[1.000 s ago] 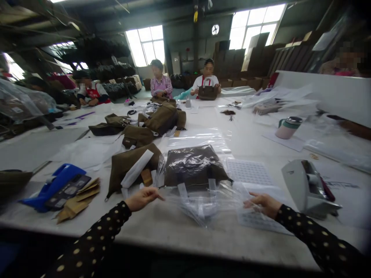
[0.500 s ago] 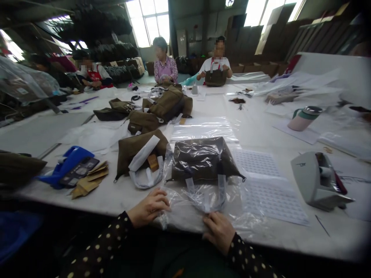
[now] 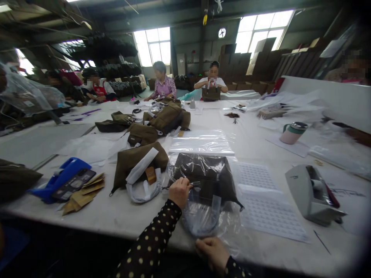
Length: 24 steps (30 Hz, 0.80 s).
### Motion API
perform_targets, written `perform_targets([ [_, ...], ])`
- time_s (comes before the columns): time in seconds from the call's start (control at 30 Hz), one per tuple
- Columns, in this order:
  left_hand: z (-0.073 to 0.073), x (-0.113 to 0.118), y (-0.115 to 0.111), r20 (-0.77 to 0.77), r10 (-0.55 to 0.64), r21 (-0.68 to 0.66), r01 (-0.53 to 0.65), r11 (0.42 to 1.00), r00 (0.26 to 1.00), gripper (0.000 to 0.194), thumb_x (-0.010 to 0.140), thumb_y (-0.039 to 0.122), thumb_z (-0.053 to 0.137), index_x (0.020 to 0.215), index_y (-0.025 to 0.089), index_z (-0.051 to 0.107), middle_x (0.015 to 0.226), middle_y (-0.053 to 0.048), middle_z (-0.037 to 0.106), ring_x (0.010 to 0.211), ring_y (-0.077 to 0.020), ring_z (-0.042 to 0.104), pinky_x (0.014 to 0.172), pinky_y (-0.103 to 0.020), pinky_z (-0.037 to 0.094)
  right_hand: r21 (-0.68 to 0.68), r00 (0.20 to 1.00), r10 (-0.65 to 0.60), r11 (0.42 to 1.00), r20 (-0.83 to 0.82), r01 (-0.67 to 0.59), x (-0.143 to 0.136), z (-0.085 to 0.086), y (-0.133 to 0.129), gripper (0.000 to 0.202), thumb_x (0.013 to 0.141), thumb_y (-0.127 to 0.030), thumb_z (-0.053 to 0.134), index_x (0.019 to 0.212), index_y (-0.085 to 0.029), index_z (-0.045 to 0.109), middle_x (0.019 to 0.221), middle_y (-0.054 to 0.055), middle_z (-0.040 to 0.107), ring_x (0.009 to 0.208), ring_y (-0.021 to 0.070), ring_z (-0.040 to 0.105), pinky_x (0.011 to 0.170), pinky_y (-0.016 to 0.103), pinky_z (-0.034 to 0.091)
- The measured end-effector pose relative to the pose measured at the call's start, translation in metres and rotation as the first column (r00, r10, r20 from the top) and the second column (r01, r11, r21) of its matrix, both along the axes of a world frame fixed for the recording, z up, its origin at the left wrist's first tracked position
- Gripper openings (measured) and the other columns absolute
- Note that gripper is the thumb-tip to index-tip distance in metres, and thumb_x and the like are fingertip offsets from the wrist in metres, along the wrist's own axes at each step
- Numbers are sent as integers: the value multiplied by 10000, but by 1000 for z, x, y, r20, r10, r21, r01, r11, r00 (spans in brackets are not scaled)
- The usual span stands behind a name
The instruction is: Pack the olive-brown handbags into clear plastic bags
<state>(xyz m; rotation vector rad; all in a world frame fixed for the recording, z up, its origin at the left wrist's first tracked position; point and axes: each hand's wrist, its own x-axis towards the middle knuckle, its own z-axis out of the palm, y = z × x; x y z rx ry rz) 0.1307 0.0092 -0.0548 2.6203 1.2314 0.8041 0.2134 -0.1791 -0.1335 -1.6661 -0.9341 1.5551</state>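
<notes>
A dark olive handbag lies in front of me inside a clear plastic bag, its wrapped handles pointing toward me. My left hand is closed at the handbag's left side, its fingertips pinching the plastic film there. Near the table's front edge, my right hand is closed on the open-looking near end of the plastic bag, thumb and finger together. To the left is a second olive handbag with white-wrapped handles and a tan tag.
Left stand a blue tape dispenser and brown paper tags. On the right are printed sheets, a grey tape dispenser and a pink cup. More olive bags pile up behind. Co-workers sit across the table.
My left hand has moved right and forward, from the table edge onto the bagged handbag. My right hand stays at the plastic's near edge. The view has tilted up.
</notes>
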Motion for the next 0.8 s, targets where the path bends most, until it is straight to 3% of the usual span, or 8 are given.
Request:
perform_targets([
  [0.27,-50,18,-55,8,138,104,-138,985,990,447,854,196,422,1300,166,410,1340,-129,419,1267,-303,312,1003,-484,305,-42,992,60,997,-109,-65,-3,-4,-11,499,597,-549,587,950,-201,655,785,24,628,394,85,483,340,195,330],
  [0.37,-57,21,-51,-19,110,113,-107,988,994,515,858,225,416,1363,185,322,1411,-128,327,1312,-322,234,1029,-519,260,150,986,164,976,-20,-159,48,16,-29,411,588,-442,668,958,-263,683,770,12,655,575,147,570,518,248,444],
  [0.43,-60,22,-44,-14,88,117,-86,989,996,571,863,244,405,1402,208,220,1441,-124,271,1330,-326,190,1037,-538,237,287,994,-59,958,89,31,113,37,-44,245,633,-400,662,810,-238,707,693,14,651,613,155,570,600,268,457],
  [0.47,-62,23,-41,-9,71,117,-70,991,997,599,864,250,401,1414,219,165,1456,-120,236,1337,-327,167,1040,-547,223,350,958,-263,913,110,211,152,48,-52,210,671,-395,631,762,-217,694,694,20,652,604,147,561,600,267,456],
  [0.5,-63,24,-38,-2,56,118,-56,991,998,617,867,252,393,1419,227,121,1468,-116,203,1342,-328,146,1043,-553,214,430,797,-589,759,133,489,194,60,-61,225,664,-409,638,750,-204,668,697,19,647,589,129,540,587,251,448],
  [0.57,-64,26,-35,12,28,127,-29,991,1000,627,871,254,374,1420,236,70,1482,-109,154,1345,-335,123,1043,-567,201,578,275,-955,287,110,764,275,80,-78,380,601,-460,659,867,-195,602,709,11,629,542,105,480,504,223,406],
  [0.6,-64,26,-35,19,19,133,-22,991,1000,623,874,255,363,1420,237,63,1485,-107,139,1345,-339,118,1040,-574,199,593,184,-976,216,115,776,309,87,-83,462,590,-484,647,940,-194,565,739,10,626,530,97,460,472,213,382],
  [0.8,-62,27,-34,47,-20,128,14,992,999,631,867,240,348,1419,261,43,1476,-100,180,1341,-347,129,1023,-609,203,483,225,-961,276,162,831,391,86,-72,590,502,-474,693,972,-158,528,619,28,611,452,119,457,374,221,320],
])
